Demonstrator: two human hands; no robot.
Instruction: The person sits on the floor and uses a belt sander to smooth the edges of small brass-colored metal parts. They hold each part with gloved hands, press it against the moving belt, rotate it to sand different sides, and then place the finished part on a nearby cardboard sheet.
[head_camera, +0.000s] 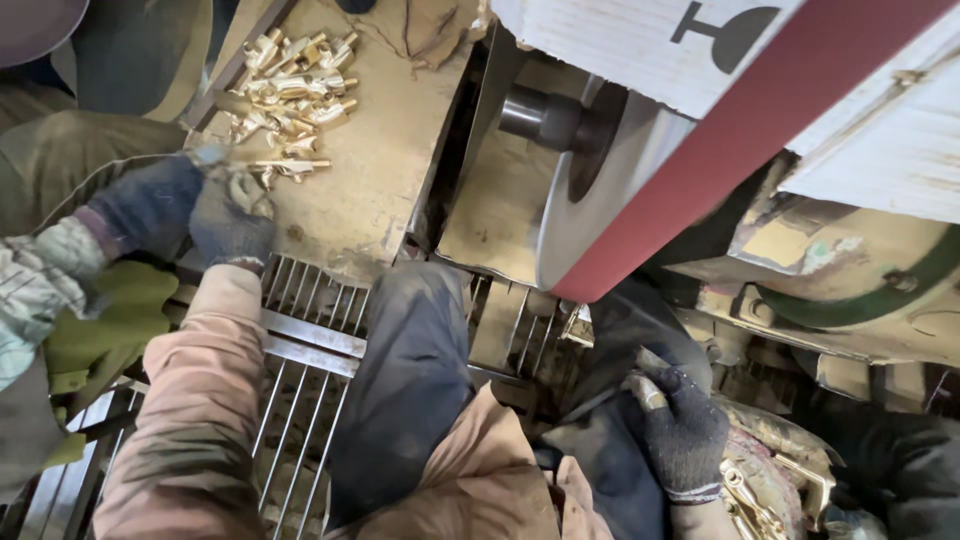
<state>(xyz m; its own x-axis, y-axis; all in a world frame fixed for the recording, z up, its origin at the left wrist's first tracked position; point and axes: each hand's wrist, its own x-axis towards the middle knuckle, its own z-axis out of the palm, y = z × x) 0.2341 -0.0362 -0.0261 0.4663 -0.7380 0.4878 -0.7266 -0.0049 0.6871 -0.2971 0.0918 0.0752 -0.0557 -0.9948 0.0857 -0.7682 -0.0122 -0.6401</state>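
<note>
We see our left hand (232, 222) in a dark blue-grey glove with a paler, worn patch across the knuckles, above a dusty pink sleeve (190, 400). Our right hand (683, 432) wears a near-black knitted glove with a thin reddish line at the cuff. Another person's hand (150, 205) beside ours is gloved in dark blue, with a mottled pale green and white sleeve behind it. The brass fittings (295, 90) shine golden yellow on a dull tan worktop (370, 180). The sanding belt (740, 150) is brick red over a silver-grey wheel (600, 200). The metal grate (310, 340) is bare grey steel. The board (620, 40) overhead is white with a black glass symbol.
</note>
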